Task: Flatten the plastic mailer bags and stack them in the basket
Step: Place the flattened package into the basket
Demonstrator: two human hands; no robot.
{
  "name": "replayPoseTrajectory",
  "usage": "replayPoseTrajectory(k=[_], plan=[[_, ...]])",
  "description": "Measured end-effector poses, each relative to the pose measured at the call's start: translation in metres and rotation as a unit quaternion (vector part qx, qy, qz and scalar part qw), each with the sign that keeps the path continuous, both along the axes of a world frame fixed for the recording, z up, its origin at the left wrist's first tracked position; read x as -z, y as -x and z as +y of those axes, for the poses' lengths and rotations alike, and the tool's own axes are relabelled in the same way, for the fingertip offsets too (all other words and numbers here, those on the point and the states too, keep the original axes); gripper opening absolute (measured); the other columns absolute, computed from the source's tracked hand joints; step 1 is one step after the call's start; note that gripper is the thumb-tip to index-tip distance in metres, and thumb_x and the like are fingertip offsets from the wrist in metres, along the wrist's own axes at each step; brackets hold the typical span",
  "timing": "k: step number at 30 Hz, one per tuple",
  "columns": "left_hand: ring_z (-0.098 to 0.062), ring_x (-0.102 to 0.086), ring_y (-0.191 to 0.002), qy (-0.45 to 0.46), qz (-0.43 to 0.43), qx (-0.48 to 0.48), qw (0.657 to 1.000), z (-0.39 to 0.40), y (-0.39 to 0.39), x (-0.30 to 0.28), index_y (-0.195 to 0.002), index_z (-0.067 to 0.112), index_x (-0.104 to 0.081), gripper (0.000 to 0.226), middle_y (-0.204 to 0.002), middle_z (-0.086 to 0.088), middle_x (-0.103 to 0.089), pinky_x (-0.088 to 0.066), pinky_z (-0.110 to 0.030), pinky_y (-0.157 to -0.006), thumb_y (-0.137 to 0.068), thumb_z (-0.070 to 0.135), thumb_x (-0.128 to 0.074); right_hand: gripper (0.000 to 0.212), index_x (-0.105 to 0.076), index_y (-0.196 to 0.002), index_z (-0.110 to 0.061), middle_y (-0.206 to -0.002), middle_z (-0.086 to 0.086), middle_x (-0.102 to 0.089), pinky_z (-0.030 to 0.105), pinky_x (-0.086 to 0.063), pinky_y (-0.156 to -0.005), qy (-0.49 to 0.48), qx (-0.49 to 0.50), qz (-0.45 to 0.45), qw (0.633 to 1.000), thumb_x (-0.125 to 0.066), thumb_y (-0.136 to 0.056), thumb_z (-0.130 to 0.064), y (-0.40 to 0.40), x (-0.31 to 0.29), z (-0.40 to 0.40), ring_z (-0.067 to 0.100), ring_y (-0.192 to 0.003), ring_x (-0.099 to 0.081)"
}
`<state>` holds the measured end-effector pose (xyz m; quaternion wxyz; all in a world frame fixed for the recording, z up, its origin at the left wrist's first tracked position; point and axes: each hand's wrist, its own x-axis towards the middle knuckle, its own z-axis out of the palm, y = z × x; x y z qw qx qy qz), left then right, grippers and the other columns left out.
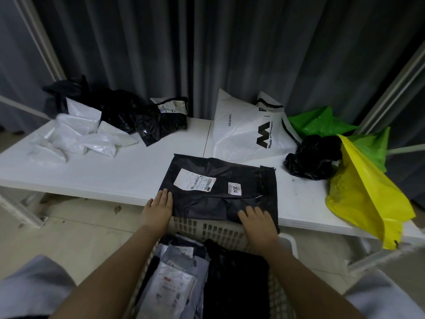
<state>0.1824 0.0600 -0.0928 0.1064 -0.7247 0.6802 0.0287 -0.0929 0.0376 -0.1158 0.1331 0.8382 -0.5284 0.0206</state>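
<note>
A black mailer bag (220,187) with two white labels lies flat on the white table (115,171), its near edge hanging over the table's front. My left hand (158,208) lies flat with straight fingers on the bag's near left corner. My right hand (257,222) presses flat on its near right part. Below the table's edge stands a beige slotted basket (218,229) holding flat grey, white and black mailers (177,272).
Crumpled white bags (76,134) and black bags (142,116) lie at the table's back left. A large white printed bag (248,132), green bags (322,123), a crumpled black bag (310,157) and a yellow bag (363,194) sit at the right. Grey curtains hang behind.
</note>
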Motion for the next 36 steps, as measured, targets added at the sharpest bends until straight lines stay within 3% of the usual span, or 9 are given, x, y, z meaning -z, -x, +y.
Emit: replayPoseTrajectory(k=[6,14,17,20,23,25,29,32,36], plan=[[-0.030,-0.006,-0.147,-0.010,-0.081,0.011,0.997,-0.008,-0.007,0.004,-0.149,-0.003,-0.005,0.055,-0.158,-0.020,-0.004,-0.018,-0.038,-0.118,-0.100,0.002,-0.028,0.060,-0.062,-0.064,-0.016,-0.058,0.001,-0.054,0.025,-0.039,-0.039,-0.043,0.005,-0.008,0.999,-0.085,-0.009,-0.011,0.014,-0.010,-0.002,0.022,-0.049,-0.056],[-0.024,-0.023,-0.142,0.000,-0.089,-0.009,0.996,-0.004,-0.013,0.004,-0.145,0.005,-0.023,0.051,-0.151,-0.010,-0.028,-0.029,-0.040,-0.110,-0.096,0.007,-0.036,0.055,-0.052,-0.056,-0.021,-0.058,-0.003,-0.049,0.024,-0.021,-0.043,-0.099,0.031,-0.061,0.993,-0.090,-0.018,-0.010,0.036,-0.007,0.001,0.018,-0.047,-0.052],[-0.026,-0.012,-0.146,-0.022,-0.065,-0.011,0.998,-0.001,-0.008,0.001,-0.150,0.005,-0.013,0.055,-0.157,-0.013,-0.014,-0.024,-0.040,-0.114,-0.098,0.008,-0.033,0.047,-0.055,-0.061,-0.020,-0.063,-0.002,-0.053,0.026,-0.023,-0.049,-0.069,0.031,-0.037,0.996,-0.089,-0.029,-0.013,0.034,-0.013,0.004,0.020,-0.055,-0.056],[-0.030,0.005,-0.147,-0.073,-0.022,-0.009,0.997,0.004,-0.004,-0.003,-0.151,0.013,0.011,0.076,-0.159,-0.016,0.010,-0.013,-0.045,-0.118,-0.097,0.020,-0.042,0.025,-0.054,-0.088,-0.018,-0.094,0.003,-0.053,0.032,-0.026,-0.070,-0.118,0.014,-0.041,0.992,-0.062,-0.069,-0.033,0.036,-0.015,0.003,0.026,-0.094,-0.052],[-0.031,0.021,-0.144,-0.101,0.040,0.000,0.994,0.003,0.007,-0.003,-0.147,0.022,0.026,0.098,-0.155,-0.013,0.028,0.003,-0.052,-0.116,-0.090,0.041,-0.051,0.029,-0.039,-0.073,-0.022,-0.081,-0.002,-0.043,0.033,-0.029,-0.067,-0.074,0.019,-0.155,0.985,-0.044,-0.072,-0.050,0.030,-0.013,0.005,0.026,-0.083,-0.048],[-0.027,0.026,-0.143,-0.086,0.100,0.012,0.991,-0.003,0.021,-0.006,-0.147,0.027,0.026,0.094,-0.154,-0.009,0.031,0.010,-0.051,-0.115,-0.090,0.039,-0.048,0.028,-0.041,-0.072,-0.021,-0.081,-0.002,-0.045,0.033,-0.034,-0.067,-0.018,0.025,-0.221,0.975,-0.044,-0.078,-0.049,0.022,-0.012,-0.001,0.024,-0.080,-0.048],[-0.023,0.027,-0.142,-0.041,0.182,0.022,0.982,-0.024,0.056,-0.009,-0.149,0.032,0.017,0.064,-0.155,-0.004,0.028,0.012,-0.052,-0.115,-0.101,0.046,-0.022,0.053,-0.064,-0.110,-0.018,-0.128,0.010,-0.054,0.051,-0.036,-0.100,-0.025,0.063,-0.229,0.971,-0.031,-0.086,-0.053,0.002,-0.016,-0.025,0.034,-0.119,-0.047],[-0.021,0.025,-0.143,-0.048,0.200,0.017,0.978,-0.046,0.075,-0.002,-0.150,0.037,0.013,0.061,-0.156,-0.001,0.026,0.013,-0.054,-0.114,-0.099,0.056,-0.015,0.079,-0.035,-0.145,-0.034,-0.159,0.003,-0.016,0.051,-0.001,-0.116,-0.107,0.085,-0.187,0.973,-0.004,-0.079,-0.064,-0.004,-0.017,-0.046,0.029,-0.145,-0.011],[-0.022,0.026,-0.143,-0.020,0.175,0.038,0.984,-0.071,0.085,0.008,-0.148,0.040,0.016,0.066,-0.157,-0.001,0.026,0.011,-0.057,-0.114,-0.091,0.066,-0.007,0.079,-0.009,-0.150,-0.043,-0.161,-0.001,0.003,0.052,0.013,-0.113,-0.118,0.088,-0.138,0.979,0.007,-0.077,-0.069,-0.008,-0.011,-0.068,0.031,-0.146,0.009]])
